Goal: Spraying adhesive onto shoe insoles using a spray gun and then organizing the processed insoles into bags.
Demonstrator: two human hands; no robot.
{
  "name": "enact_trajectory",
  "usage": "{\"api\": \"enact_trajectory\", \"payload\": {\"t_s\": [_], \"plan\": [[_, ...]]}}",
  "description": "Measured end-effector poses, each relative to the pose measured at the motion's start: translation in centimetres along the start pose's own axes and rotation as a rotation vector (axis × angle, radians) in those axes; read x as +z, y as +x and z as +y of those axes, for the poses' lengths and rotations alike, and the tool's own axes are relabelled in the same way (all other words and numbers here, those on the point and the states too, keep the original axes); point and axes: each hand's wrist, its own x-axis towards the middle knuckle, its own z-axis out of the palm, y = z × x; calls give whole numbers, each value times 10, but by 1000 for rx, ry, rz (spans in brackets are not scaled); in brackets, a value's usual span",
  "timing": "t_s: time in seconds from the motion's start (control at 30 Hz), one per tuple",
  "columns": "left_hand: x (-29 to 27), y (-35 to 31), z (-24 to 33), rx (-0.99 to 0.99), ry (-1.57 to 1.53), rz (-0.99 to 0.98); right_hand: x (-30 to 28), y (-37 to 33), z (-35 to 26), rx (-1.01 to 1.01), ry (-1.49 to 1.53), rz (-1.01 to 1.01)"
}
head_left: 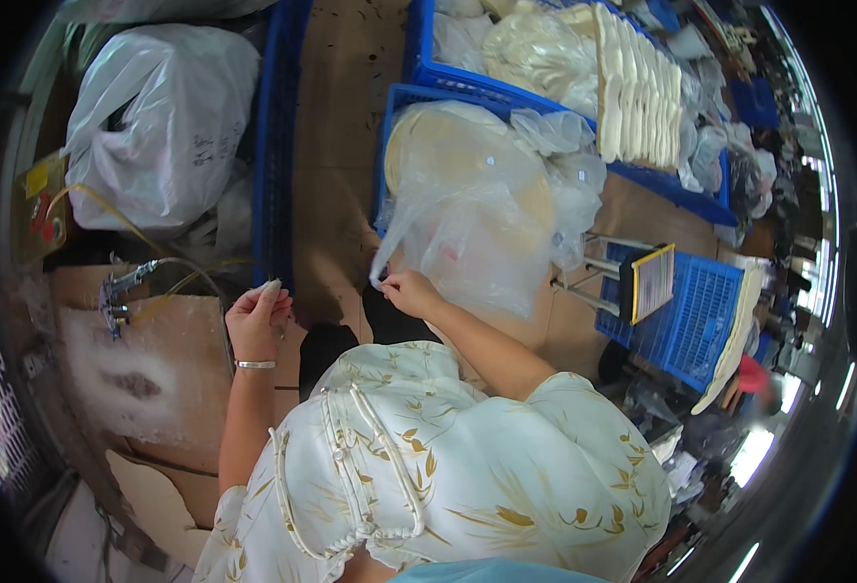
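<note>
head view: right hand (407,293), fingers clamped on an edge of a clear, crinkled bag (477,233) draped over a blue lattice crate (428,93) with rounded cream sheets (404,146). left hand (257,316): fingers together, contents cannot be told. metal spray gun (110,303) beyond it; stool (654,284) right of bag.

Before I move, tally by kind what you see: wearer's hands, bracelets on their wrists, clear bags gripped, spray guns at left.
Left hand and right hand: 2
Silvery bracelet: 1
Clear plastic bag, right fingers pinching it: 1
Metal spray gun: 1
Total: 5
</note>
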Motion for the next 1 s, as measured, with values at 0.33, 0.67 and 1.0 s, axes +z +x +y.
{"api": "enact_trajectory", "payload": {"t_s": [0.33,0.67,1.0], "plan": [[108,15,3,-107,66,-354,-53,-58,34,124,-111,243],[89,3,-4,63,269,-344,-6,-30,40,43,38,408],[70,0,-20,-140,-94,-571,-27,-16,90,288,-114,463]]}}
